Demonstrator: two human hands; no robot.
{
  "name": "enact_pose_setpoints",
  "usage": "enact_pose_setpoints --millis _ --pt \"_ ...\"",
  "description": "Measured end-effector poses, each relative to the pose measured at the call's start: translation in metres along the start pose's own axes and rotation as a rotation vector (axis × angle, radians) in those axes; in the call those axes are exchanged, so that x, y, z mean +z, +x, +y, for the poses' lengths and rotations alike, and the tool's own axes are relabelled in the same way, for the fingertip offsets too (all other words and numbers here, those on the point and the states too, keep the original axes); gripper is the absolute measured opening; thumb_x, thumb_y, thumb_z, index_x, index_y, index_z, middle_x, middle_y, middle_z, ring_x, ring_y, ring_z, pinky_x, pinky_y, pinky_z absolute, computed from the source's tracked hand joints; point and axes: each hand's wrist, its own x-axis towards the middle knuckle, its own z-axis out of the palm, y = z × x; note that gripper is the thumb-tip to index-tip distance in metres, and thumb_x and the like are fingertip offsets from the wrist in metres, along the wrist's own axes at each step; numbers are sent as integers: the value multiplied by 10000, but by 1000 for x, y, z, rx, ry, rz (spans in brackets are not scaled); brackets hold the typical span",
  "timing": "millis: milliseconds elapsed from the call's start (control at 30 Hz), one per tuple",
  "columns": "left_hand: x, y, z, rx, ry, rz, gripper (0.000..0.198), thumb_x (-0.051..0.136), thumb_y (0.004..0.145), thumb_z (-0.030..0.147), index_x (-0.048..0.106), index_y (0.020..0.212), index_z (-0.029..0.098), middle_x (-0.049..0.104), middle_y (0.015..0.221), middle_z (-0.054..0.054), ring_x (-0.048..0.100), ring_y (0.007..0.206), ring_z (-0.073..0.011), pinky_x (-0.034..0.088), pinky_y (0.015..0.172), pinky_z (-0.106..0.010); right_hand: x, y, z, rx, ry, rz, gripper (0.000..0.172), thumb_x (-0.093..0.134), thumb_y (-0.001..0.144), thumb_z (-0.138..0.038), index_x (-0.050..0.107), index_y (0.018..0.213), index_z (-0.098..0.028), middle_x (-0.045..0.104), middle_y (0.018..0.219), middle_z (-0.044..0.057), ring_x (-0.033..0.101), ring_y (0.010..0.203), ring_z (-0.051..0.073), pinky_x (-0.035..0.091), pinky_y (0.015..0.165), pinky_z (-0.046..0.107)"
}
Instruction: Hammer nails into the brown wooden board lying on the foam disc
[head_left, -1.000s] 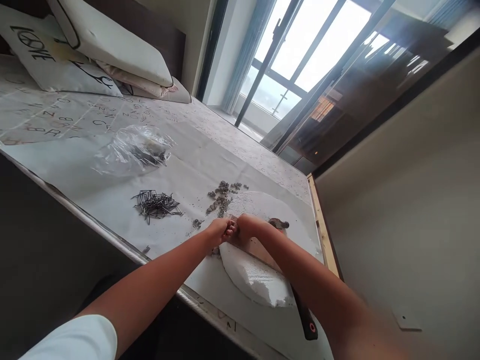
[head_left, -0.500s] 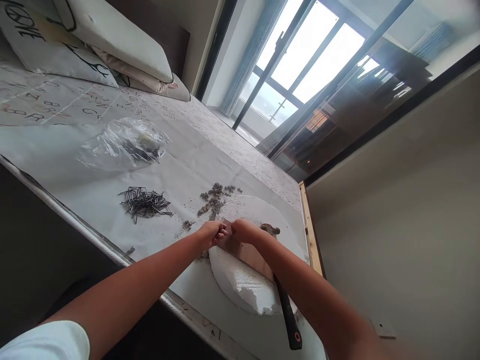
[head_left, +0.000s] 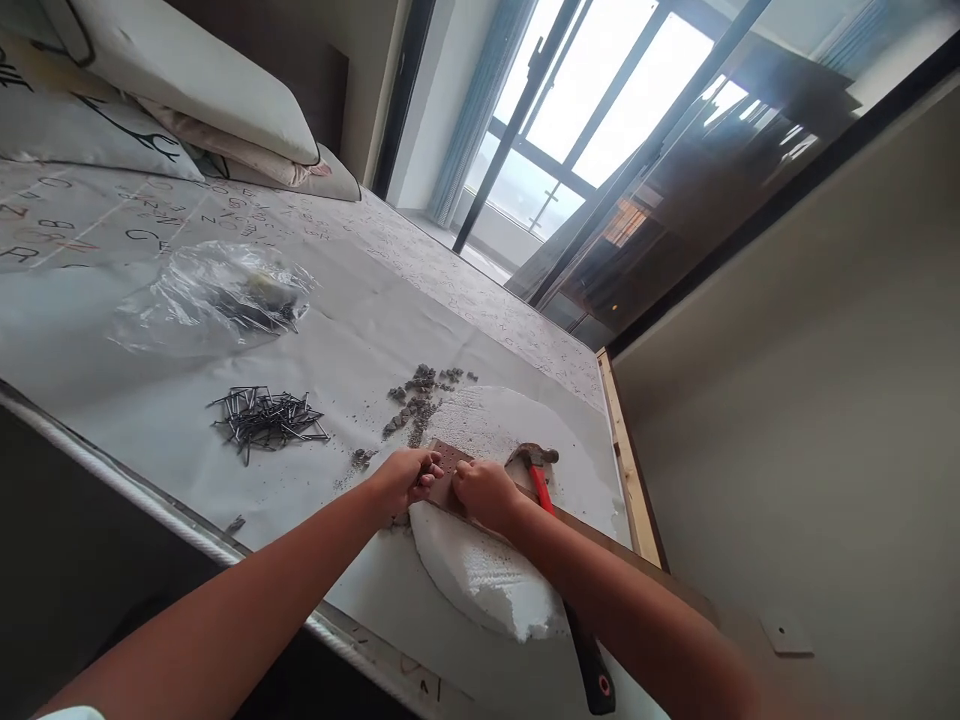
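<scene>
Both my hands rest on a brown wooden strip (head_left: pixel 448 462) that lies across a white round foam slab (head_left: pixel 495 575) on the paper-covered bed. My left hand (head_left: pixel 403 478) grips the strip's near end with curled fingers. My right hand (head_left: pixel 484 492) is closed over the strip just to the right. A claw hammer (head_left: pixel 541 470) with a red neck and black handle lies on the foam beside my right wrist, untouched. A pile of grey crumbs (head_left: pixel 416 395) lies just beyond my hands.
A heap of dark nails (head_left: pixel 264 415) lies to the left, with a clear plastic bag (head_left: pixel 210 298) behind it. Pillows (head_left: pixel 187 85) are stacked at the far end. A wooden bed rail (head_left: pixel 628 470) runs along the right, next to a beige wall.
My hands have drawn slightly nearer along the strip, baring its far end and the hammer's red neck. The view has shifted a little.
</scene>
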Motion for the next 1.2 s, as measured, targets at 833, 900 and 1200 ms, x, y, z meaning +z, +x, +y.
enact_pose_setpoints --millis 833,900,1200 --pt "12 -16 -3 114 131 104 181 430 739 42 436 891 140 575 622 -33 548 475 -90 427 444 -180 -87 -4 38 137 215 -16 218 504 851 -328 601 892 -137 624 870 31 580 793 146 481 701 322" --pt "15 -22 0 117 77 30 207 442 732 28 439 910 133 603 665 -66 618 582 -145 491 536 -237 -94 -6 38 121 275 -24 219 510 844 -336 611 867 -144 629 811 13 579 741 134 475 670 301" --pt "25 -53 6 37 137 -261 80 420 769 95 461 792 159 487 503 14 461 394 -80 356 403 -170 -93 -9 27 169 404 -83 232 498 854 -341 600 894 -137 621 845 16 579 719 129 485 649 298"
